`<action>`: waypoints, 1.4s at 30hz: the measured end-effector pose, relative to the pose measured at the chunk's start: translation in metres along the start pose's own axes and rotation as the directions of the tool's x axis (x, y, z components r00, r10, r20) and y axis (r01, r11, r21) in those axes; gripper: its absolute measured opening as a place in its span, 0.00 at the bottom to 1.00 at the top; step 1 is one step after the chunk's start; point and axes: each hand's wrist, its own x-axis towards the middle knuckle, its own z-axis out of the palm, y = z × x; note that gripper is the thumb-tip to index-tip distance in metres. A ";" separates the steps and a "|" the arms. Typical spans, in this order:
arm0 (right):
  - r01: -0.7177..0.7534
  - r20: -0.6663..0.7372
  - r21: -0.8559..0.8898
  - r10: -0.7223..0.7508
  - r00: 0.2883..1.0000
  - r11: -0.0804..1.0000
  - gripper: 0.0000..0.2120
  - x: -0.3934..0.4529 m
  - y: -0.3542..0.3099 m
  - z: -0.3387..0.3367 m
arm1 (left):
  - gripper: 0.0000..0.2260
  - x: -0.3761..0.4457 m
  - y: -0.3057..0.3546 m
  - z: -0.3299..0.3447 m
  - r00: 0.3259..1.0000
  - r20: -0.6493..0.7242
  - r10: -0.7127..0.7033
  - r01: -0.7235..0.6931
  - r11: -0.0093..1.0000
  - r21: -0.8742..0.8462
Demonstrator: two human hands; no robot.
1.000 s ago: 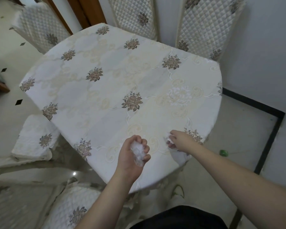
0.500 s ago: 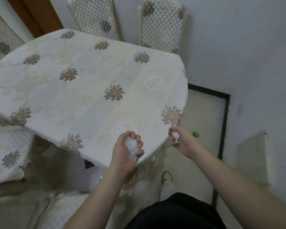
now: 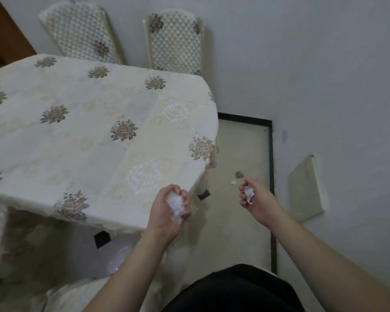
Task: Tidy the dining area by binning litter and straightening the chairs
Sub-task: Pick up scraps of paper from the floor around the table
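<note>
My left hand (image 3: 167, 212) is fisted round a crumpled clear wrapper (image 3: 175, 207), by the table (image 3: 81, 131) edge. My right hand (image 3: 253, 197) pinches a small pinkish paper scrap (image 3: 248, 192) over the floor. Both bits look v. light, soft, crushable; a loose fist should do. Past it, green bit (image 3: 239, 174) & pale bit (image 3: 233, 182) lie on the floor; can't tell what they are. No bin in view. Two chairs (image 3: 173, 41) at the far side, seats hidden.

A home dining room: floral-clothed table (image 3: 95, 136), quilted chairs (image 3: 175, 41), tiled floor (image 3: 241, 149).
</note>
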 end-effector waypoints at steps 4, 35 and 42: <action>-0.038 0.012 0.089 0.037 0.999 0.995 0.05 0.002 -0.007 -0.037 | 0.06 0.010 -0.024 0.005 0.999 -0.032 -0.029 0.030 0.999 0.039; -0.290 -0.024 0.124 0.295 0.955 0.949 0.10 0.172 -0.083 -0.113 | 0.09 0.224 -0.125 0.055 0.906 -0.315 -0.284 0.299 0.954 0.000; -0.276 -0.028 0.209 0.288 0.957 0.938 0.10 0.224 -0.097 -0.123 | 0.12 0.277 -0.133 0.063 0.891 -0.257 -0.374 0.414 0.902 0.123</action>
